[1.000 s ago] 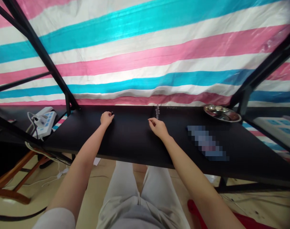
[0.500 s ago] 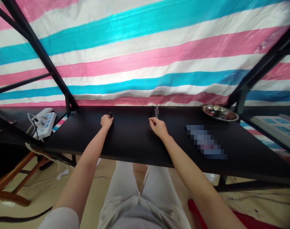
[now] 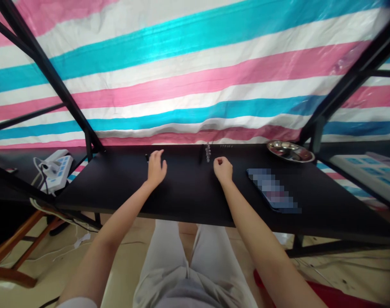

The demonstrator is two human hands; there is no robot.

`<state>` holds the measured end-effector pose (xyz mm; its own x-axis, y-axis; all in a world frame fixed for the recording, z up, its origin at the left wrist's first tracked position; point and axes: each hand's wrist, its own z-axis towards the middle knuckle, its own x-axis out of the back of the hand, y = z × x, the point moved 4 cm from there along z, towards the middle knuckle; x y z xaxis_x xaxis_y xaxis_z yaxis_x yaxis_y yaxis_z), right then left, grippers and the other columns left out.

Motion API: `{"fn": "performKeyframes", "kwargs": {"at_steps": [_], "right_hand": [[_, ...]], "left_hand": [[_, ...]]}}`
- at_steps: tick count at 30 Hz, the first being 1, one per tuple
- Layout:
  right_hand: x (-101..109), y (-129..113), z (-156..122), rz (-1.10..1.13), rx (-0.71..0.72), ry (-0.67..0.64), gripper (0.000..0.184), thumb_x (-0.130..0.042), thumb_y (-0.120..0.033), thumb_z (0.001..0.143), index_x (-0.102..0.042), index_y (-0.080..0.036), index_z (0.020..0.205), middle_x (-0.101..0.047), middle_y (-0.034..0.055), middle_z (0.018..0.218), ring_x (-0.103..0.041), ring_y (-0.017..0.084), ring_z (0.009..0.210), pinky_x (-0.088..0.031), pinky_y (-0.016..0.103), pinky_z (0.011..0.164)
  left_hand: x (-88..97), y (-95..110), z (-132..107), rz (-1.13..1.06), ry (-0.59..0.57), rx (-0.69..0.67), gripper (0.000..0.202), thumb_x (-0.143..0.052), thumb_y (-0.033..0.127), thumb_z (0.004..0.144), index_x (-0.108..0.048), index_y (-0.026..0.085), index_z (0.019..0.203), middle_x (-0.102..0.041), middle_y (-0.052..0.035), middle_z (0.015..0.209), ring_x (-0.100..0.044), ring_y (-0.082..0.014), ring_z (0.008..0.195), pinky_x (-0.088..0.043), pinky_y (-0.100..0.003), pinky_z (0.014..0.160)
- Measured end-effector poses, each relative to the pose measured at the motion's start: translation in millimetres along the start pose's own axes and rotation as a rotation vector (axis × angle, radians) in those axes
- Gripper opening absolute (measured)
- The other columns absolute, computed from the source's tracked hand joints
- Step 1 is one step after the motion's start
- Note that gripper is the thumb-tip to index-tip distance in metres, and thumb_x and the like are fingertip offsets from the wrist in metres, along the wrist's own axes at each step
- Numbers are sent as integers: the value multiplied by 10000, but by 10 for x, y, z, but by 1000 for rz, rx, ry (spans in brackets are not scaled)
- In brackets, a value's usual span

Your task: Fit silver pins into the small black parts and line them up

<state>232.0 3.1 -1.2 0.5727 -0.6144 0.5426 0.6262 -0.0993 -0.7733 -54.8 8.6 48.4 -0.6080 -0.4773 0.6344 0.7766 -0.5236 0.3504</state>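
Observation:
My left hand (image 3: 155, 169) is over the black table with its fingers apart and nothing in them. Just left of it, a small black object (image 3: 146, 158) stands on the tabletop; its kind is too small to tell. My right hand (image 3: 223, 169) is curled closed near the middle of the table, and whatever its fingers may hold is hidden. Left of that hand lies a short column of small clear pieces (image 3: 208, 152), apart from it. Beside the column is a thin dark stick-like item (image 3: 201, 154). A row of tiny pieces (image 3: 226, 146) lies at the back edge.
On the right of the black table (image 3: 182, 192) lies a blurred flat blue object (image 3: 273, 190). Behind it, a round metal tray (image 3: 291, 152) sits near the frame post. A white power strip (image 3: 58, 171) is at the left. Striped sheeting (image 3: 188, 85) hangs behind.
My left hand has let go of the small black object, opened and moved right. My right hand has drawn away to the right from the clear pieces and curled closed.

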Motion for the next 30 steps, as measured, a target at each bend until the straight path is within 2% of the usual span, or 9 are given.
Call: {"fn": "performKeyframes", "kwargs": {"at_steps": [3, 5, 7, 11, 15, 19, 22, 26, 30], "right_hand": [[-91, 15, -9, -109, 70, -75, 196, -476, -234, 726, -623, -167, 836, -635, 90, 825, -550, 217, 783, -401, 324, 693], [-117, 16, -23, -190, 111, -92, 215, -490, -236, 722, -626, -169, 874, -628, 92, 860, -540, 230, 829, -395, 342, 711], [-130, 22, -31, -236, 137, -104, 228, -491, -235, 722, -629, -175, 893, -624, 94, 878, -530, 236, 844, -389, 352, 715], [-146, 36, -28, -264, 176, -118, 230, -490, -235, 724, -631, -181, 898, -618, 98, 897, -516, 236, 846, -381, 356, 715], [-155, 41, -19, -286, 176, -136, 225, -486, -251, 744, -627, -179, 904, -613, 96, 904, -511, 234, 853, -380, 355, 718], [-160, 34, -19, -319, 172, -158, 226, -488, -254, 762, -620, -168, 924, -602, 115, 932, -507, 249, 880, -379, 365, 722], [-176, 34, -21, -339, 192, -159, 220, -486, -252, 765, -620, -169, 918, -590, 126, 938, -501, 252, 893, -379, 364, 723], [-219, 51, -7, -359, 219, -122, 211, -485, -263, 764, -633, -173, 885, -590, 121, 928, -503, 238, 872, -381, 352, 715], [-268, 66, 35, -349, 193, -92, 210, -525, -315, 748, -652, -177, 844, -598, 111, 888, -517, 229, 826, -385, 345, 696]], "left_hand": [[-323, 406, -24, 37, -216, -154, 502, -402, 242, 842, -341, 185, 1337, -429, -141, 1263, -454, -236, 1083, -372, -369, 904], [-557, 624, -34, 78, -337, -201, 535, -398, 269, 847, -299, 205, 1369, -393, -136, 1321, -452, -251, 1080, -382, -386, 873], [-756, 784, -27, 112, -403, -218, 567, -411, 293, 844, -266, 221, 1387, -346, -125, 1376, -426, -274, 1108, -385, -404, 859], [-1021, 917, 42, 150, -446, -154, 578, -423, 285, 843, -253, 240, 1393, -282, -115, 1429, -407, -286, 1124, -380, -430, 858], [-1160, 934, 135, 229, -456, -171, 471, -387, 170, 840, -400, 192, 1310, -317, -111, 1418, -415, -287, 1114, -372, -436, 847], [-1177, 930, 210, 241, -393, -232, 306, -386, 154, 850, -556, 150, 1105, -463, -129, 1286, -453, -267, 1059, -356, -417, 835], [-1104, 881, 229, 212, -371, -230, 214, -412, 171, 854, -587, 149, 976, -537, -127, 1161, -478, -249, 1007, -348, -395, 818], [-873, 708, 206, 153, -327, -204, 145, -464, 201, 845, -579, 164, 926, -568, -102, 1097, -500, -227, 959, -346, -363, 792], [-612, 438, 125, 40, -202, -73, 90, -513, 223, 822, -568, 183, 881, -589, -77, 1045, -518, -210, 929, -361, -335, 775]]}}
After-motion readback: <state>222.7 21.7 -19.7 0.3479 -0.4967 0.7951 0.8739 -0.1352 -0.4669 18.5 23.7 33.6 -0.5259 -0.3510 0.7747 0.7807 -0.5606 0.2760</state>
